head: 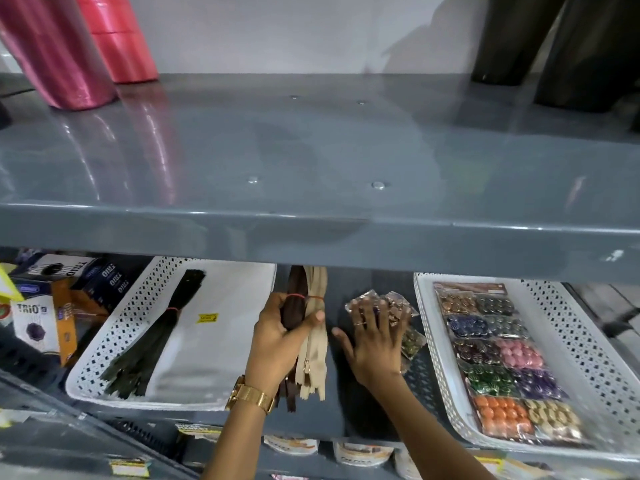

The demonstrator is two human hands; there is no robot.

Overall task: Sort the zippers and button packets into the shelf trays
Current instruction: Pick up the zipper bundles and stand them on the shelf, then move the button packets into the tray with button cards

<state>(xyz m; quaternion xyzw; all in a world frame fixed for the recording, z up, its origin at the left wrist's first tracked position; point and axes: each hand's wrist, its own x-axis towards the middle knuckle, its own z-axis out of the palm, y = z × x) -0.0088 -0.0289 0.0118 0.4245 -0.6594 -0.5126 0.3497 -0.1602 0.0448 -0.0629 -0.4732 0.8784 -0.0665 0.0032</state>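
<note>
Mid-sort on lower shelf (pixel 374 403): left hand (pixel 277 337) grip clamped on banded zipper bundles (pixel 311 306), brown and beige, between trays. Right hand (pixel 375 336) fingers spread flat on loose button packets (pixel 394 306), not closed. Next move likely: zippers into left tray (pixel 114 327), holding one dark zipper bundle (pixel 156 327); packets into right tray (pixel 595 355), holding large multicolour button sheet (pixel 498 362).

We count two white perforated trays (pixel 138 313) (pixel 595 358), three zipper bundles (pixel 152 337) (pixel 294 292) (pixel 317 341), two hands (pixel 277 337) (pixel 375 344), two pink rolls (pixel 52 53) (pixel 121 39), and one gold watch (pixel 251 396). The loose button packets (pixel 398 306) overlap; we cannot count them.
</note>
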